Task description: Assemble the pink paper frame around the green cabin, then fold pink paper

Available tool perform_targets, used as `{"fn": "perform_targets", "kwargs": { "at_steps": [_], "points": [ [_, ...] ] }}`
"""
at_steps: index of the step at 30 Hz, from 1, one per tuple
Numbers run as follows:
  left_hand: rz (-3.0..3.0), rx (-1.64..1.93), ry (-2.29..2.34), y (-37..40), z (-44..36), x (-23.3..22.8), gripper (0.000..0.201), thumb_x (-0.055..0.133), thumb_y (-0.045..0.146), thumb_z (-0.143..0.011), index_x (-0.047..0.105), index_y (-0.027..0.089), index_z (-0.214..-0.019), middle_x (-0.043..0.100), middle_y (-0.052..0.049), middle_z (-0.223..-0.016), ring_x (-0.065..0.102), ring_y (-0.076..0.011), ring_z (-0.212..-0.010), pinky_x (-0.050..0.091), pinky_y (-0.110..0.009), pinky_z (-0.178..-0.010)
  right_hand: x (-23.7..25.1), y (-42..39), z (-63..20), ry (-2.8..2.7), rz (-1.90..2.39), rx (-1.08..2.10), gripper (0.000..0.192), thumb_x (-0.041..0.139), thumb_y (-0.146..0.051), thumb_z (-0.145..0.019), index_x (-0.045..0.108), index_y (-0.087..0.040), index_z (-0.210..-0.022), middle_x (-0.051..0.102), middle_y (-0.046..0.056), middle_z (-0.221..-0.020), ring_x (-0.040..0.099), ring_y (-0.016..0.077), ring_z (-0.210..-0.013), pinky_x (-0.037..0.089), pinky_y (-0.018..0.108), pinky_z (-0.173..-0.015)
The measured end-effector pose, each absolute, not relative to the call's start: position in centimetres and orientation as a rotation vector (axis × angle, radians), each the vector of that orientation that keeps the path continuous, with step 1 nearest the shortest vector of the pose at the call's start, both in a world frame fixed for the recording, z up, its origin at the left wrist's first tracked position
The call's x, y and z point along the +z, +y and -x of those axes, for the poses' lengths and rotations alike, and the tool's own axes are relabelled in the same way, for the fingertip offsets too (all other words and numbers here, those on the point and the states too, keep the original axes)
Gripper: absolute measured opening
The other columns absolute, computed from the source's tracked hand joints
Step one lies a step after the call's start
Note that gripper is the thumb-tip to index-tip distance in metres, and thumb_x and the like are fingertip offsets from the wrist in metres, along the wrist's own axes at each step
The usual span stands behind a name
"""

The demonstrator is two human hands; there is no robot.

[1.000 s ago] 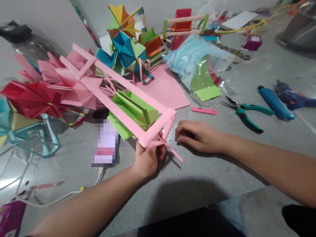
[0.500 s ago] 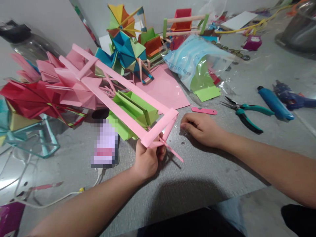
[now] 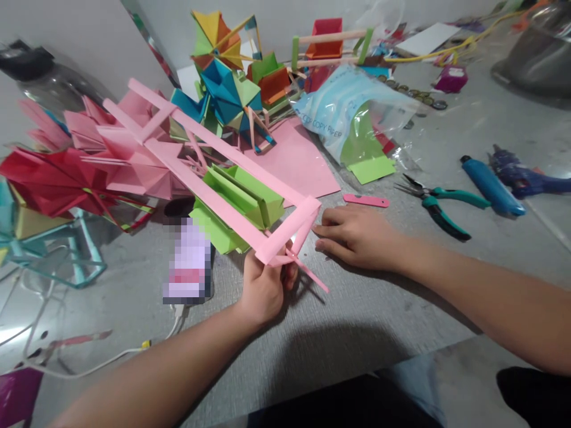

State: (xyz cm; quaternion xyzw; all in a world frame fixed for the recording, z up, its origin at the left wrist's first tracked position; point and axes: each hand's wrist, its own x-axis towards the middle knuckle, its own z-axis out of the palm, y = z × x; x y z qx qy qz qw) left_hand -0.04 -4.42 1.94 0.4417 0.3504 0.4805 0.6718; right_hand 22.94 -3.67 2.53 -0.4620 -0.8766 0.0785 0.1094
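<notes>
Fingers of the left hand (image 3: 264,289) are curled shut around the near corner of a long pink paper frame (image 3: 232,178), pinching it where a thin pink strip (image 3: 307,274) crosses and sticks out toward 4 o'clock. That forearm comes in from 7 o'clock, wrist bent slightly back, so the frame rises off the grey worktop (image 3: 366,321) and slants away toward 10 o'clock, its far end carrying folded pink paper fans (image 3: 129,160). The right hand (image 3: 354,235) lies knuckles up on the worktop just at 3 o'clock of the frame's near corner, fingers loosely curled with their tips pointing at the frame; whether anything small sits under them cannot be told, and it has hold of nothing that shows. Its forearm stretches in low from 4 o'clock. Under the lifted frame sits a green folded paper piece (image 3: 243,205), and beyond it, at 12 o'clock, a flat pink sheet (image 3: 297,163). A short pink slip (image 3: 366,201) lies just past the right hand's knuckles. Farther toward 2 o'clock rest teal-handled pliers (image 3: 439,205), a blue tube (image 3: 488,185) and a clear bag of coloured paper (image 3: 352,113). At 9 o'clock a red folded fan (image 3: 53,181) leans beside the pink ones.
</notes>
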Motion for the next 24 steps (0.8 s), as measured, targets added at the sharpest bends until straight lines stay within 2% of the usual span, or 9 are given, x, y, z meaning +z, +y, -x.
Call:
{"fn": "perform_targets", "kwargs": {
  "at_steps": [5, 8, 11, 18, 22, 24],
  "points": [
    [-0.992, 1.074, 0.797, -4.5, 0.1, 2.1, 0.061, 0.088, 0.069, -0.084, 0.056, 0.020, -0.069, 0.051, 0.006, -0.050, 0.041, -0.0064, -0.039, 0.033, -0.018, -0.035, 2.4, -3.6, -23.2, -2.485, 1.337, 0.303, 0.043, 0.050, -0.040, -0.114, 0.082, -0.016, -0.099, 0.069, 0.010, -0.094, 0.055, 0.0207, -0.079, 0.034, 0.037, -0.076],
    [-0.993, 1.087, 0.789, -4.5, 0.1, 2.2, 0.062, 0.088, 0.069, -0.085, 0.055, 0.020, -0.067, 0.051, 0.006, -0.050, 0.042, -0.0065, -0.040, 0.034, -0.018, -0.036, 2.0, -3.5, -23.3, -2.412, 1.351, 0.323, 0.036, 0.055, -0.041, -0.111, 0.081, -0.016, -0.117, 0.071, 0.013, -0.103, 0.059, 0.0236, -0.086, 0.038, 0.037, -0.078],
    [-0.993, 1.078, 0.786, -4.5, 0.1, 2.1, 0.062, 0.087, 0.070, -0.085, 0.055, 0.020, -0.067, 0.051, 0.006, -0.050, 0.042, -0.0067, -0.040, 0.035, -0.018, -0.036, 1.8, -3.6, -23.2, -2.474, 1.351, 0.271, 0.038, 0.060, -0.044, -0.109, 0.077, -0.018, -0.131, 0.072, 0.013, -0.108, 0.060, 0.0254, -0.090, 0.037, 0.037, -0.079],
    [-0.976, 1.084, 0.779, -4.4, 0.1, 2.0, 0.063, 0.088, 0.071, -0.084, 0.056, 0.020, -0.067, 0.052, 0.006, -0.049, 0.042, -0.0060, -0.038, 0.035, -0.017, -0.036, 2.7, -4.0, -22.7, -2.594, 1.387, 0.171, 0.045, 0.050, -0.047, -0.114, 0.082, -0.017, -0.105, 0.070, 0.010, -0.093, 0.051, 0.0197, -0.073, 0.026, 0.038, -0.070],
    [-0.960, 1.086, 0.774, -4.4, 0.1, 2.0, 0.062, 0.089, 0.070, -0.083, 0.057, 0.019, -0.067, 0.052, 0.006, -0.049, 0.042, -0.0058, -0.038, 0.035, -0.017, -0.035, 3.0, -4.2, -22.8, -2.582, 1.424, 0.136, 0.052, 0.050, -0.049, -0.113, 0.082, -0.017, -0.088, 0.069, 0.010, -0.087, 0.049, 0.0185, -0.070, 0.024, 0.038, -0.069],
    [-0.951, 1.085, 0.769, -4.4, 0.0, 2.0, 0.062, 0.090, 0.069, -0.082, 0.056, 0.020, -0.067, 0.052, 0.006, -0.049, 0.042, -0.0060, -0.038, 0.035, -0.017, -0.035, 2.8, -4.2, -23.0, -2.554, 1.431, 0.125, 0.053, 0.051, -0.051, -0.112, 0.082, -0.016, -0.086, 0.069, 0.010, -0.087, 0.050, 0.0186, -0.069, 0.026, 0.038, -0.068]
  ]
}}
